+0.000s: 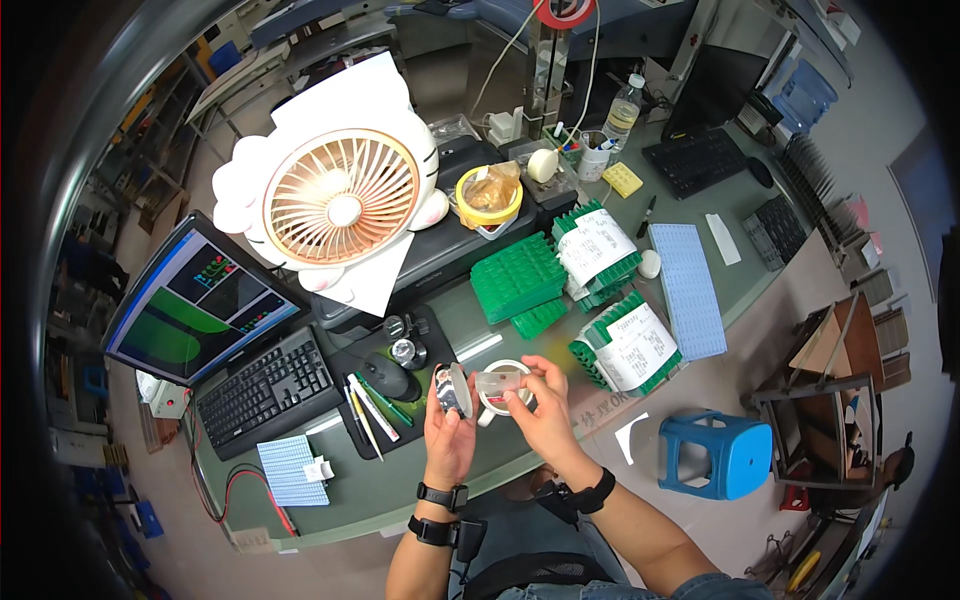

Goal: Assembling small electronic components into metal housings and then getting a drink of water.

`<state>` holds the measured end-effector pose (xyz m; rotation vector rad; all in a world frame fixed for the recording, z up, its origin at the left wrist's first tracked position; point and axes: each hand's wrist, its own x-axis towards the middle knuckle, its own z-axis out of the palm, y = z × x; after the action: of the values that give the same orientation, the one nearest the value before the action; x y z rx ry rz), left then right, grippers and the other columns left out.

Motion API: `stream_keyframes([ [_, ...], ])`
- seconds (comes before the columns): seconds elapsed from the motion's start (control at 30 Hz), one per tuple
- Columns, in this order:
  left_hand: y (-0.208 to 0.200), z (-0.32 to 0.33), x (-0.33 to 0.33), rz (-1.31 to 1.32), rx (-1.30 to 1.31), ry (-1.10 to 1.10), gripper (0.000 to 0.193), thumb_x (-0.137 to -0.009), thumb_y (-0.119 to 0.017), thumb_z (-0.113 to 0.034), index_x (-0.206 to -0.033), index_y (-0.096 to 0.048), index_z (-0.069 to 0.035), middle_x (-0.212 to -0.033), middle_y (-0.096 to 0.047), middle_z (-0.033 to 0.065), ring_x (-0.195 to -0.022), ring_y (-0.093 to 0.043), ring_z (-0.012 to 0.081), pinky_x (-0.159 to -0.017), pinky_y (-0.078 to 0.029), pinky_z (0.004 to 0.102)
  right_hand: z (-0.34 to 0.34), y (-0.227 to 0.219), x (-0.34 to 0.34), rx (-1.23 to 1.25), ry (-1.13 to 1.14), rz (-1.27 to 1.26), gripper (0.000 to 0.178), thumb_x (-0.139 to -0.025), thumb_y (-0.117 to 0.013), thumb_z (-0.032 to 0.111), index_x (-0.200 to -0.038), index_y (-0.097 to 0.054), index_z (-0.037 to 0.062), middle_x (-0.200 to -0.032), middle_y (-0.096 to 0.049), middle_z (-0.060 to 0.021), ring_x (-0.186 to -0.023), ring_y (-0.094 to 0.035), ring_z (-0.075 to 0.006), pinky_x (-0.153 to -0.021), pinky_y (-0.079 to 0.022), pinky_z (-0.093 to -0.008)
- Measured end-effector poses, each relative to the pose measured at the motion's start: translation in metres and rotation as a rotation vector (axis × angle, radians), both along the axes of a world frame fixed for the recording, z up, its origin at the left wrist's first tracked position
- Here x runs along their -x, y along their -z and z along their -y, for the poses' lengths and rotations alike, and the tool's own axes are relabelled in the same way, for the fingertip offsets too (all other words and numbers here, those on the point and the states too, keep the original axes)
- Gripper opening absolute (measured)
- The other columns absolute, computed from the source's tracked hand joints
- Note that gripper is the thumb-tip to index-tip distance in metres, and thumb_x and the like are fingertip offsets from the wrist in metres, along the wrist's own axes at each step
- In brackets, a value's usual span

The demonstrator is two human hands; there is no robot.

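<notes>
My left hand (450, 430) grips a round, shiny thing (453, 390) with a glassy face and dark and silvery parts; its exact kind I cannot make out. To its right, my right hand (543, 408) pinches a small, clear flat piece (497, 382) with a red mark between thumb and fingers. Both hands are close together above the desk's near edge. Behind the clear piece stands a white mug (487, 415), partly covered by it and by my right fingers.
Left are a monitor (190, 300), keyboard (268, 388), mouse (390, 377) and pens (372, 408). A fan (343, 210) stands behind. Green boards (517, 277) and paper-wrapped stacks (630, 345) lie ahead to the right. A blue stool (715, 455) is on the floor, right.
</notes>
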<state>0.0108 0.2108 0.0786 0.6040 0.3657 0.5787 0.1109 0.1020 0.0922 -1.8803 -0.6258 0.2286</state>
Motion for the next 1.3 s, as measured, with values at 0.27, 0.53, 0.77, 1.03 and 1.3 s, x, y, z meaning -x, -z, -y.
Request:
stream_keyframes([
  [0.27,-0.01,0.0,0.009,-0.051,-0.08,0.005,0.073,-0.085,-0.068,-0.032,-0.141,-0.03,-0.006,-0.142,-0.038,0.0147,-0.129,-0.042,0.0289,-0.11,-0.034,0.0425,0.0,-0.003,0.0,0.026,-0.015,-0.002,0.015,-0.08,-0.068,0.012,-0.089,-0.063,0.002,-0.129,-0.047,-0.0131,-0.114,-0.043,-0.0324,-0.097,-0.037,-0.042],
  [0.53,-0.015,0.006,0.018,-0.035,-0.053,0.037,0.075,-0.085,-0.067,-0.028,-0.143,-0.026,-0.004,-0.142,-0.037,0.0156,-0.13,-0.041,0.0313,-0.111,-0.032,0.0461,0.0,-0.006,-0.002,0.131,-0.078,0.011,0.018,-0.079,-0.067,0.017,-0.091,-0.066,0.0027,-0.135,-0.045,-0.0124,-0.118,-0.041,-0.0351,-0.098,-0.035,-0.0448],
  [0.77,-0.015,0.008,0.017,-0.007,-0.036,0.031,0.078,-0.086,-0.067,-0.023,-0.146,-0.022,-0.005,-0.144,-0.035,0.0135,-0.13,-0.04,0.0309,-0.112,-0.03,0.0455,0.0,-0.012,0.002,0.133,-0.12,0.014,0.021,-0.079,-0.071,0.018,-0.095,-0.068,0.0056,-0.136,-0.045,-0.012,-0.123,-0.039,-0.0333,-0.102,-0.033,-0.0411],
  [1.03,-0.02,0.006,0.022,-0.044,-0.054,0.043,0.075,-0.084,-0.068,-0.028,-0.142,-0.028,-0.002,-0.141,-0.039,0.0138,-0.127,-0.045,0.0296,-0.11,-0.033,0.0441,-0.003,-0.005,-0.001,0.114,-0.078,0.098,0.026,-0.076,-0.072,0.021,-0.095,-0.067,0.0034,-0.132,-0.049,-0.0091,-0.118,-0.043,-0.0324,-0.099,-0.036,-0.0429],
  [1.3,-0.055,-0.009,0.033,-0.093,-0.147,0.516,0.093,-0.071,-0.075,-0.041,-0.141,-0.032,0.002,-0.133,-0.048,0.0134,-0.113,-0.055,0.0268,-0.102,-0.041,0.0416,0.007,-0.022,-0.007,0.024,-0.121,-0.038,0.023,-0.079,-0.07,0.019,-0.097,-0.068,0.0045,-0.124,-0.054,-0.0076,-0.113,-0.047,-0.0288,-0.091,-0.042,-0.0373],
])
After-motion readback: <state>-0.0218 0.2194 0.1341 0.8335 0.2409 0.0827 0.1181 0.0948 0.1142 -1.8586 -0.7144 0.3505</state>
